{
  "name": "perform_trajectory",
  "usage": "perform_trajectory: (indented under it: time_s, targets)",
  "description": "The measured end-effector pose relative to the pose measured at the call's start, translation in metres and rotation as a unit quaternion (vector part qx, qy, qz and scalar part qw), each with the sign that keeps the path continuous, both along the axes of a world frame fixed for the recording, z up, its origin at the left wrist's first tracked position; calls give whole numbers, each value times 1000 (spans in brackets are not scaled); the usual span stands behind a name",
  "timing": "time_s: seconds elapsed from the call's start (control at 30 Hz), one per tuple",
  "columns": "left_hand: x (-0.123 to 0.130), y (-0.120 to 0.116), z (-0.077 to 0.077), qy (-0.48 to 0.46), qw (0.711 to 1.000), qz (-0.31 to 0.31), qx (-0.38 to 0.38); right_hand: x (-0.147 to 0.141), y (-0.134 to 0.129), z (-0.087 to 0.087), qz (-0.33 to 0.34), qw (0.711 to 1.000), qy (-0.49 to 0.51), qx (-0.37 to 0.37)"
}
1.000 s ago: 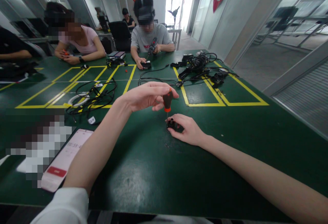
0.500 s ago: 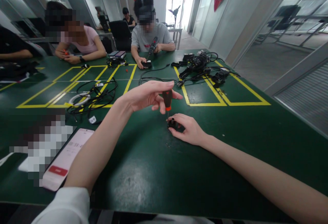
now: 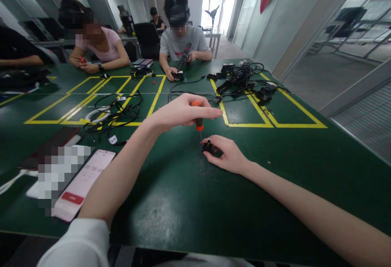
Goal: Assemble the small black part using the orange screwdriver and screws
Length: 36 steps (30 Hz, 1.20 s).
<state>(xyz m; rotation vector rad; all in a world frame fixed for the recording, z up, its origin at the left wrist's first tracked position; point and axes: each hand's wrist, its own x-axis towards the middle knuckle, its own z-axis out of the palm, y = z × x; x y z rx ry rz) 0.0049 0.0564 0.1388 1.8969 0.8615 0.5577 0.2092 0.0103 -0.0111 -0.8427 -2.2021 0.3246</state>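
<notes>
My left hand (image 3: 191, 110) is closed around the handle of a screwdriver (image 3: 199, 125) with an orange and dark grip. The screwdriver stands nearly upright, its thin shaft pointing down at a small black part (image 3: 208, 147) on the table. Fingers and thumb of my right hand (image 3: 227, 153) pinch that black part from the right; a short dark post sticks up from it. Its exact kind is not clear, and my fingers cover some of it. A few tiny bits, perhaps screws (image 3: 202, 173), lie just in front of it.
A phone (image 3: 85, 185) showing a timer lies at the left on the green table (image 3: 171, 201). Black cables (image 3: 122, 112) lie beyond my left forearm, and a larger cable heap (image 3: 240, 79) sits at the back right. Across the table, a person (image 3: 186, 43) holds a power screwdriver.
My left hand has shifted its grip: the orange end cap now shows between the fingers, and the index finger stretches across the handle. My right hand keeps its hold. The view has shifted slightly.
</notes>
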Motion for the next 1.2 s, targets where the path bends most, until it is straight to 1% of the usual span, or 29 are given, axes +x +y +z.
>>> perform_trajectory:
  time_s: [0.03,0.07,0.1,0.13,0.17,0.23,0.3,0.4,0.5,0.57,0.73,0.77,0.9,1.07,1.2]
  targets:
    - [3,-4,0,21,998,25,59,0,0,0,-1,1000,-1,0]
    - [5,-9,0,43,989,57,131,0,0,-1,-1,1000,-1,0]
    - [8,-13,-1,57,970,104,214,0,1,-1,-1,1000,-2,1]
    - [11,-17,-1,76,944,143,288,0,1,-2,-1,1000,-1,2]
    - [13,-21,-3,99,918,168,344,1,1,-2,-1,1000,-1,5]
    - [15,-25,-6,142,881,177,415,1,2,-3,-1,1000,1,12]
    - [17,-26,-9,164,861,153,456,0,2,-3,-1,1000,0,15]
    - [20,-25,-12,169,849,121,486,0,2,-3,-1,1000,-1,6]
    - [21,-26,-13,193,845,111,486,0,2,-3,-1,1000,4,6]
    - [19,-27,-10,200,847,89,484,0,2,-3,-2,1000,2,8]
    - [7,-27,-1,174,860,-3,479,0,2,-3,1,1000,1,17]
    - [5,-27,0,177,860,-6,479,0,2,-3,1,1000,1,18]
    - [4,-27,0,197,850,19,488,0,2,-3,-5,1000,-2,12]
    - [5,-30,1,191,847,-25,496,1,1,-1,-1,1000,0,12]
    - [4,-33,2,206,840,-6,502,0,1,-2,-3,1000,-1,4]
